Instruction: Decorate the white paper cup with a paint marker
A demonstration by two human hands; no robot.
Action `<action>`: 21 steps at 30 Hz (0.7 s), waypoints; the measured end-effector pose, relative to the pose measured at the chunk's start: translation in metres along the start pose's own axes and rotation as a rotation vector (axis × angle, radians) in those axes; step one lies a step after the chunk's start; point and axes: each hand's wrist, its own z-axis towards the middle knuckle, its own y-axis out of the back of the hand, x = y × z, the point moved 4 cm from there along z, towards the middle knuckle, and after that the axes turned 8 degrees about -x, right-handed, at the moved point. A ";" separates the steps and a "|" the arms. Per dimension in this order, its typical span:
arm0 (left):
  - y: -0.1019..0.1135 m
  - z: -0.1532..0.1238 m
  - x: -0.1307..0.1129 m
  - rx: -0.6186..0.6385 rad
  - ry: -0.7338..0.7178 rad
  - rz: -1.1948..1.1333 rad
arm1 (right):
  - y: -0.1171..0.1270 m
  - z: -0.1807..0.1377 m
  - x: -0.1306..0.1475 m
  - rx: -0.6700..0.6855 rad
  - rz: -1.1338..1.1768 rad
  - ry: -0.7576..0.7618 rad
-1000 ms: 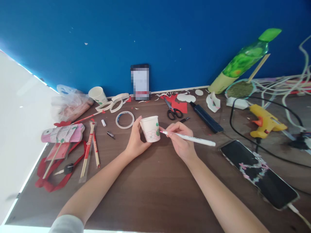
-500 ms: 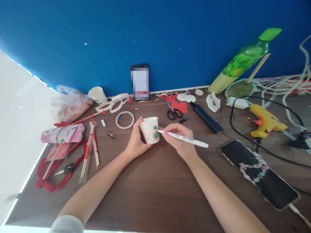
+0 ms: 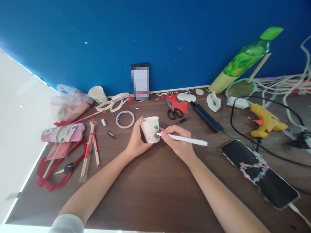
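We hold a small white paper cup [image 3: 151,129] in our left hand [image 3: 136,140], fingers curled around its left side and thumb up near the rim, so the cup sits tilted just above the brown table [image 3: 150,191], near the middle of the scene. Pink line drawings and green dots mark the cup's side. Our right hand [image 3: 178,142] pinches a white marker [image 3: 183,139] between thumb and fingers, closed narrowly on the barrel. The marker's tip touches the cup's right side, and the barrel points out to the right.

Just beyond the cup, a roll of tape [image 3: 124,119] lies flat to the far left, and black-handled scissors [image 3: 173,110] lie to the far right beside red paper scraps [image 3: 178,103]. A phone [image 3: 141,81] leans upright against the blue wall at the far edge. A second paper cup [image 3: 97,94] stands at the far left, near a crumpled plastic bag [image 3: 69,103]. Wrapped chopsticks [image 3: 91,147] lie on the left. On the right, a yellow glue gun [image 3: 266,121] rests among black cables, with a dark smartphone [image 3: 259,173] nearer to us and a green bottle [image 3: 243,61] leaning at the far right.
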 end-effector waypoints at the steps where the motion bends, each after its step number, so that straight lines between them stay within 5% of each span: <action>1: 0.000 0.000 0.000 0.003 0.000 -0.002 | 0.000 0.000 0.000 -0.001 -0.004 0.006; 21: 0.000 -0.001 0.004 -0.020 0.021 -0.007 | 0.003 0.003 -0.001 -0.054 -0.114 0.008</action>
